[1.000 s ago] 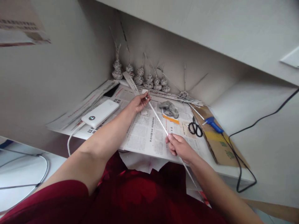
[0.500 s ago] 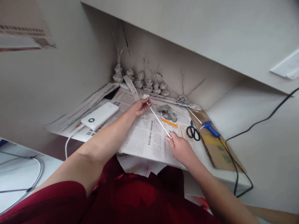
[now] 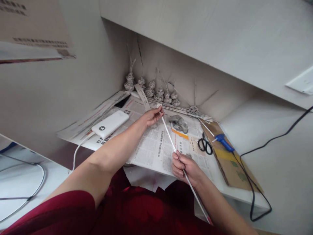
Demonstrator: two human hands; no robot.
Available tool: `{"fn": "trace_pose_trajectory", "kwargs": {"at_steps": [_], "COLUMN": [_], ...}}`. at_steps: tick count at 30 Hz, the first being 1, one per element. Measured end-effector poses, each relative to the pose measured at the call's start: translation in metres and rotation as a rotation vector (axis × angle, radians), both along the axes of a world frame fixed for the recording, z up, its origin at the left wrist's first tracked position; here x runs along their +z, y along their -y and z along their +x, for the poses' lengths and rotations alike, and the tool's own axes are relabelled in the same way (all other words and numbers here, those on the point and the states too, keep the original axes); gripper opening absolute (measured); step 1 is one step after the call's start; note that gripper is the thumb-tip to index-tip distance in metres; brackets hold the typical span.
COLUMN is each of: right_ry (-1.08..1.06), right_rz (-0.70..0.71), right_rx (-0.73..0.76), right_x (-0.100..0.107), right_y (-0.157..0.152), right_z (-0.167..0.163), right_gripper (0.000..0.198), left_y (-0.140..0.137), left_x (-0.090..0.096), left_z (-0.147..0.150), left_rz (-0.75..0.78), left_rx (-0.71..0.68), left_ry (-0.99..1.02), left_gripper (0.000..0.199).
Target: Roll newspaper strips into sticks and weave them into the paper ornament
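Note:
A long, thin rolled paper stick [image 3: 168,132] runs slantwise between my two hands above the newspaper [image 3: 146,150]. My left hand [image 3: 154,116] pinches its far end, where a pale, flat bit of paper shows at the fingertips. Nearer to me, my right hand [image 3: 184,168] is closed round the stick, and the rest of it slopes down past my wrist toward my lap. Right of the stick lie a crumpled grey cloth [image 3: 180,124] with an orange strip under it and black-handled scissors [image 3: 204,146].
Several woven paper gourds [image 3: 151,88] stand along the back wall, with a bundle of paper sticks [image 3: 181,109] before them. A white power bank [image 3: 111,123] with a cable lies left. A blue glue gun [image 3: 223,142] rests on flattened cardboard [image 3: 232,166] at right.
My right hand has drawn in closer to me and turned, and the stick's lower length now shows below it. The left hand keeps its pinch. The whole view has shifted slightly.

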State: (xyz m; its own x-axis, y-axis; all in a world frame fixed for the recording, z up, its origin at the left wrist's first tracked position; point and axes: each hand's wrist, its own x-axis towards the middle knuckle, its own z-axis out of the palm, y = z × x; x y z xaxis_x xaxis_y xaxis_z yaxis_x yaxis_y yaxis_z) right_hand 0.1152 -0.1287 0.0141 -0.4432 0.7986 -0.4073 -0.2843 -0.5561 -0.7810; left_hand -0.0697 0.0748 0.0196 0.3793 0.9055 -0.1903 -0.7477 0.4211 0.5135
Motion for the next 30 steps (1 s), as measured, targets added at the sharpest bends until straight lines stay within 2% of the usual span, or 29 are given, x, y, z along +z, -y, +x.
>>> {"fn": "trace_pose_trajectory", "kwargs": {"at_steps": [5,7,9,12,14,16,18,20,21,23,24,26,30], "right_ry": [0.093,0.221,0.479,0.938,1.067,0.918,0.571,0.25,0.157,0.137,0.209,0.514,1.326], "right_rz": [0.041,0.09,0.215,0.536,0.652,0.54,0.313,0.152,0.115,0.1,0.124,0.27,0.746], "right_rx": [-0.01,-0.006,-0.008,-0.067,-0.132,-0.122,-0.038,0.023,0.04,0.054,0.052,0.028,-0.082], "right_x": [0.0,0.003,0.007,0.012,0.014,0.014,0.013,0.012,0.011,0.01,0.01,0.011,0.014], "right_y": [-0.002,-0.004,-0.008,-0.019,-0.026,-0.03,-0.03,-0.028,-0.026,-0.024,-0.025,-0.028,-0.04], "right_z": [0.007,0.009,0.008,0.005,0.001,-0.001,-0.003,-0.003,-0.004,-0.004,-0.004,-0.003,-0.001], "right_gripper": [0.027,0.03,0.033,0.033,0.032,0.034,0.034,0.032,0.032,0.033,0.033,0.034,0.022], "left_y": [0.001,0.0,0.0,-0.002,-0.003,-0.003,-0.002,0.0,0.0,0.001,0.001,0.0,-0.002], "left_x": [0.0,0.0,-0.002,-0.004,-0.004,-0.003,-0.001,0.001,0.001,0.001,0.001,0.0,-0.003], "left_z": [0.001,0.001,0.001,0.001,0.0,0.0,-0.001,-0.001,-0.001,0.0,0.0,0.002,0.003], "left_rz": [0.072,0.085,0.079,0.063,0.062,0.06,0.054,0.052,0.054,0.061,0.066,0.07,0.035], "left_rx": [0.0,0.009,0.023,0.03,0.034,0.041,0.042,0.037,0.036,0.031,0.029,0.032,0.076], "left_ry": [0.054,0.054,0.037,0.01,0.005,0.013,0.033,0.059,0.068,0.062,0.049,0.019,0.014], "left_gripper": [0.018,0.018,0.016,0.014,0.015,0.016,0.015,0.013,0.012,0.012,0.013,0.015,0.012]}}
